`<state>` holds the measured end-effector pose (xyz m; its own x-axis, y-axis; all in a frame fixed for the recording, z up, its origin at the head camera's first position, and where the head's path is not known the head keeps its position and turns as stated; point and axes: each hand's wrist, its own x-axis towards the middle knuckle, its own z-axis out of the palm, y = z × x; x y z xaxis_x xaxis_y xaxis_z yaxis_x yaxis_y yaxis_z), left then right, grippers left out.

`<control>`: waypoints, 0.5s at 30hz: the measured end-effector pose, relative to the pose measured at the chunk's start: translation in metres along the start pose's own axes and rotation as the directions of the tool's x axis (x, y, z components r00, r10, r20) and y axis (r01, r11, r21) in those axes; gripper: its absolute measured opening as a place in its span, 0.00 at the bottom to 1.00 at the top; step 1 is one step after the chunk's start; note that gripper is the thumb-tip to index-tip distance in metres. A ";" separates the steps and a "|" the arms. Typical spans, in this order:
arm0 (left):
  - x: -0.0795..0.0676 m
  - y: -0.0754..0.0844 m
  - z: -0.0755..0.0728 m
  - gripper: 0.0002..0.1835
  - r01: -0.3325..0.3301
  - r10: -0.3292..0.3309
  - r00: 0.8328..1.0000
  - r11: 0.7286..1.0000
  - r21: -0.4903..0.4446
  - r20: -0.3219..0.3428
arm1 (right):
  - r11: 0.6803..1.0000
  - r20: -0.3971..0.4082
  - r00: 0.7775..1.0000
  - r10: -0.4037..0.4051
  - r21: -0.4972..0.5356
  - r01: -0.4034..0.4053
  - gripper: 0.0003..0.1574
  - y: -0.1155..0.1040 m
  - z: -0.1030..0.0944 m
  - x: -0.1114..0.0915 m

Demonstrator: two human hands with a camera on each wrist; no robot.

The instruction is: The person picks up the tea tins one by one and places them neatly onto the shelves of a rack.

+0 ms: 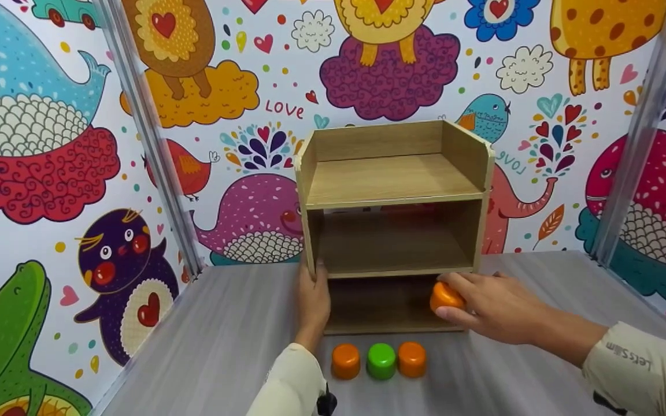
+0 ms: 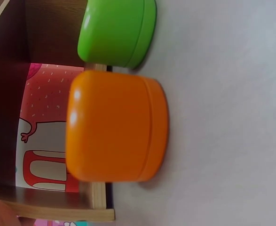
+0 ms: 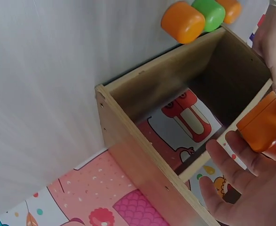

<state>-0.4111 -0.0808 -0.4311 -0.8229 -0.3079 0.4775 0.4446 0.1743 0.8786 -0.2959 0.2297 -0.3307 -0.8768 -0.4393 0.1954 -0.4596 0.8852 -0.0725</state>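
Note:
A small wooden shelf unit (image 1: 393, 271), with a railed top and two compartments below, stands on the table. At its left side panel is my left hand (image 1: 313, 303), gripping the edge with thumb and fingers on either side. My right hand (image 1: 498, 306) pinches a glossy orange rounded cylinder (image 1: 446, 297) between thumb and fingers, in front of the lower compartment's right end; the right wrist view shows other fingers (image 3: 243, 176) spread loose. On the table before the shelf, an orange cylinder (image 1: 346, 361), a green cylinder (image 1: 381, 361) and another orange cylinder (image 1: 412, 359) form a row.
The grey table (image 1: 223, 346) extends to both sides of the shelf. Behind it rises a wall panel (image 1: 287, 75) printed with cartoon animals, with metal posts (image 1: 148, 138) at the corners. The shelf's compartments are partly open at the back, where the print shows through.

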 end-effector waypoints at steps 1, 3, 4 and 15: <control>0.000 0.000 0.000 0.31 -0.001 0.001 1.000 1.000 0.002 0.000 | 1.000 -0.001 1.000 -0.001 0.002 0.001 0.41 0.000 -0.002 0.000; 0.000 0.000 0.000 0.31 0.003 -0.003 1.000 1.000 0.005 0.000 | 1.000 0.000 1.000 0.000 0.009 0.000 0.41 0.000 -0.005 0.001; 0.000 0.000 -0.001 0.31 0.003 -0.003 1.000 1.000 0.007 0.000 | 1.000 -0.001 1.000 0.000 0.011 0.000 0.41 -0.001 -0.006 0.001; 0.001 0.000 -0.001 0.32 0.010 -0.010 1.000 1.000 0.001 0.019 | 1.000 -0.015 1.000 -0.006 0.030 0.006 0.39 -0.004 -0.034 0.005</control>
<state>-0.4113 -0.0820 -0.4310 -0.8341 -0.2914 0.4683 0.4358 0.1724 0.8834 -0.2934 0.2293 -0.2966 -0.8720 -0.4419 0.2107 -0.4690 0.8774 -0.1010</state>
